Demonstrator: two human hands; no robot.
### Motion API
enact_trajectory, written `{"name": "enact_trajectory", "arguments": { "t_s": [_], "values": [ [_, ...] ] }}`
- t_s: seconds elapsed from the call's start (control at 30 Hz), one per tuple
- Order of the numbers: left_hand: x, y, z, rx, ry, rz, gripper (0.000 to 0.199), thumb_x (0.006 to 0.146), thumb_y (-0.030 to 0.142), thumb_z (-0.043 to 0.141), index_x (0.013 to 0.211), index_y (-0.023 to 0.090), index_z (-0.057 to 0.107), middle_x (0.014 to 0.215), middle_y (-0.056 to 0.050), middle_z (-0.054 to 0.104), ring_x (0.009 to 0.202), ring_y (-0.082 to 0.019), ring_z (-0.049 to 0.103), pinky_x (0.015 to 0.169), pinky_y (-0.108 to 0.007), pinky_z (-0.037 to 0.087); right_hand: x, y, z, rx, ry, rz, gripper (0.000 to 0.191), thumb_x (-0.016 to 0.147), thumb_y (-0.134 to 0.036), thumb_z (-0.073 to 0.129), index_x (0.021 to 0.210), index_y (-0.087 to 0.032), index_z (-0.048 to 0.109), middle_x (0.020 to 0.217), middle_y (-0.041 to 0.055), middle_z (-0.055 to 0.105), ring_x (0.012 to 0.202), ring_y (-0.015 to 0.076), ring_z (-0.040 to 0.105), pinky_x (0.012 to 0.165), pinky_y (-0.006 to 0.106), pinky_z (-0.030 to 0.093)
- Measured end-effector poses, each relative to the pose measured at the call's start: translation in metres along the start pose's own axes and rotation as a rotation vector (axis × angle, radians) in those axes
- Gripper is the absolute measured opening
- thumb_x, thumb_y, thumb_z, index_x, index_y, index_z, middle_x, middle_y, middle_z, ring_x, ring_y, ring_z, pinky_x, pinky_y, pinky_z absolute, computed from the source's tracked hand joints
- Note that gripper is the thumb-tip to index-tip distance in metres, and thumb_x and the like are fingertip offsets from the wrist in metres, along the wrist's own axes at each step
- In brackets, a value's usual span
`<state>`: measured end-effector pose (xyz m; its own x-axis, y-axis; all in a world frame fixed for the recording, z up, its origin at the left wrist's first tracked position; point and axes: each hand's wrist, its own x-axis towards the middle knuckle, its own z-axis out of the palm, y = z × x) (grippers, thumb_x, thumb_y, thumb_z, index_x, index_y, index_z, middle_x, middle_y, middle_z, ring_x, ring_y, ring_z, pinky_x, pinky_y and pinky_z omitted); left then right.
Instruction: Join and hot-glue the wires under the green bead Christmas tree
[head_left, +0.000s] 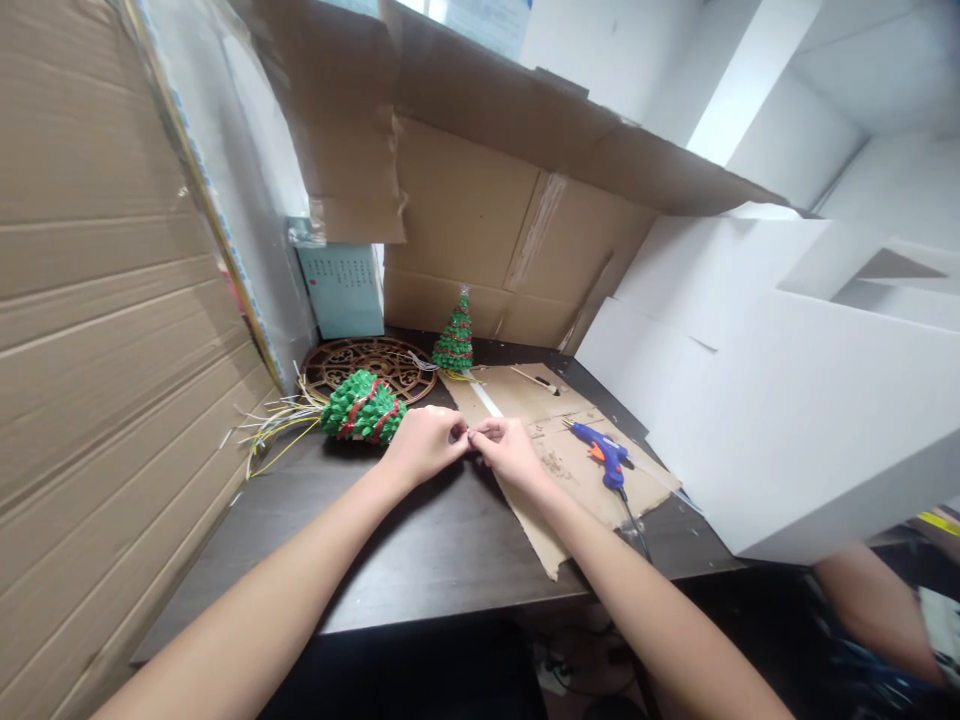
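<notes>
Fingertips of both hands meet over the dark wooden tabletop (420, 540), and I can see only a tiny pale object (466, 433) pinched between them; it is too small for me to tell its shape or material. My left hand (424, 445) and my right hand (508, 452) are curled narrow, thumbs and forefingers closed on that small piece, which sits right at the point where the two sets of fingers touch.

Just beyond the left knuckles lies a green beaded cone-shaped tree with red bands (363, 407), tipped on its side, with yellow and white wires (274, 425) fanning out away from the fingers. Past it rests a round brown carved wooden disc (352, 358). Farther ahead of the fingertips a smaller green beaded tree (454, 338) stands upright. Under and beyond the right fingers lies a flat piece of brown cardboard (551, 455), and on it, near the right hand, a blue glue gun with an orange trigger (606, 457).

Corrugated brown cardboard walls (112, 300) and white foam boards (787, 400) close in the desk.
</notes>
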<state>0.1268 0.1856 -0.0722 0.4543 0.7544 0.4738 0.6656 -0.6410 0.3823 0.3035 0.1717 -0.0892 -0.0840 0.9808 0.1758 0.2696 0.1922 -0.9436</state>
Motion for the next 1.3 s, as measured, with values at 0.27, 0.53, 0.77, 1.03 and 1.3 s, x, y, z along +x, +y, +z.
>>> {"name": "enact_trajectory", "arguments": {
  "t_s": [0.27, 0.53, 0.77, 1.03, 1.3],
  "values": [
    [0.001, 0.002, -0.006, -0.033, -0.004, -0.017, 0.013, 0.088, 0.028, 0.066, 0.083, 0.021, 0.075, 0.085, -0.003, 0.078, 0.076, -0.018, 0.069, 0.067, -0.027, 0.042, 0.001, 0.002, -0.001, 0.013, 0.029, -0.064, 0.016, 0.072, -0.029, 0.067, 0.076, -0.015, 0.075, 0.075, 0.0073, 0.075, 0.068, 0.0181, 0.068, 0.067, 0.027, 0.052],
    [0.000, 0.003, -0.005, -0.028, -0.020, -0.053, 0.013, 0.088, 0.028, 0.064, 0.087, 0.020, 0.075, 0.086, -0.004, 0.078, 0.076, -0.019, 0.071, 0.066, -0.027, 0.044, 0.001, 0.004, -0.006, 0.080, 0.038, -0.035, 0.022, 0.070, -0.035, 0.075, 0.077, -0.014, 0.075, 0.068, 0.0060, 0.071, 0.062, 0.0171, 0.063, 0.054, 0.025, 0.045],
    [0.000, 0.006, -0.007, -0.037, -0.033, -0.056, 0.012, 0.084, 0.023, 0.065, 0.089, 0.022, 0.075, 0.087, -0.003, 0.079, 0.078, -0.019, 0.071, 0.067, -0.028, 0.045, -0.002, -0.002, -0.006, 0.115, 0.022, 0.020, 0.030, 0.068, -0.041, 0.081, 0.078, -0.014, 0.075, 0.059, 0.0029, 0.064, 0.050, 0.0123, 0.051, 0.045, 0.023, 0.036],
    [-0.001, 0.005, -0.005, -0.029, -0.035, -0.056, 0.013, 0.085, 0.024, 0.064, 0.087, 0.021, 0.077, 0.085, -0.004, 0.079, 0.078, -0.020, 0.072, 0.068, -0.028, 0.045, -0.003, -0.004, -0.005, 0.164, 0.009, 0.063, 0.034, 0.063, -0.043, 0.083, 0.077, -0.014, 0.073, 0.058, 0.0009, 0.062, 0.047, 0.0099, 0.047, 0.044, 0.022, 0.034],
    [-0.004, 0.005, -0.003, -0.010, -0.036, -0.007, 0.016, 0.089, 0.024, 0.061, 0.086, 0.019, 0.076, 0.085, -0.005, 0.077, 0.079, -0.020, 0.070, 0.069, -0.029, 0.041, -0.002, -0.007, -0.004, 0.171, 0.003, 0.089, 0.031, 0.062, -0.040, 0.080, 0.074, -0.012, 0.074, 0.051, -0.0013, 0.057, 0.044, 0.0083, 0.043, 0.042, 0.022, 0.029]
  ]
}}
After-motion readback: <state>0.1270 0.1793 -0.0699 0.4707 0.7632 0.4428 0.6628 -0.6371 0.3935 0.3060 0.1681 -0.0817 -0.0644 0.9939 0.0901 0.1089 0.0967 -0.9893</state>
